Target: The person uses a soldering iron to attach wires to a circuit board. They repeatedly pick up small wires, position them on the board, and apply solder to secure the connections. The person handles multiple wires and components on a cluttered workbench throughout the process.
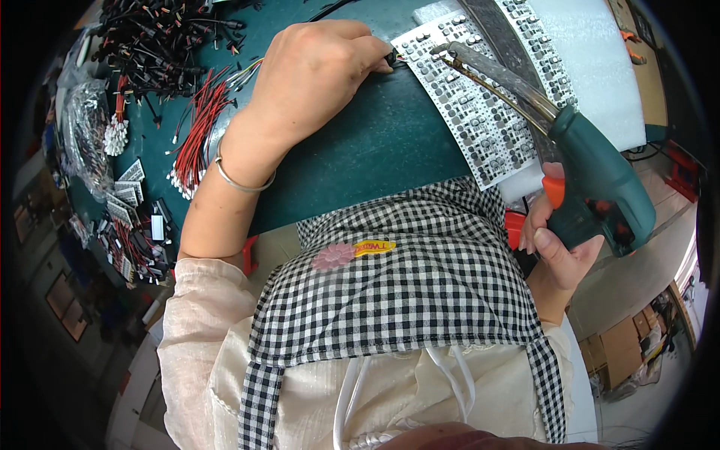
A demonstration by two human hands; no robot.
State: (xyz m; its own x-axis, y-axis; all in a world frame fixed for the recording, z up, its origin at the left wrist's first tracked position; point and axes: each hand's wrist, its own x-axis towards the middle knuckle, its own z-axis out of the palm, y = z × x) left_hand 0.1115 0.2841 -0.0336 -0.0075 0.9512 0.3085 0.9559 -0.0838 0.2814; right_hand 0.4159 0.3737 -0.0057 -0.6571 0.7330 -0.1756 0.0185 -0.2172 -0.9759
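Note:
My left hand (pixel 311 79) rests above the green mat, thumb and fingers pinched on a thin black cable (pixel 391 57). Its short coloured wire ends reach the left edge of a white circuit board panel (pixel 480 161), which carries rows of small parts. Wrapped round the handle of a green soldering gun (pixel 600 161) is my right hand (pixel 559 251), with a finger by the orange trigger. The gun's long tip slants to the upper left over the panel, close to the wire ends. Whether the tip touches anything I cannot tell.
Red wires with white plugs (pixel 201 124) lie left of my left forearm, beside a heap of black cables (pixel 154 45). Further left are a clear plastic bag (pixel 86 124) and small boards (pixel 127 195). White foam (pixel 600 67) and a dark flat bar (pixel 499 30) lie at the right.

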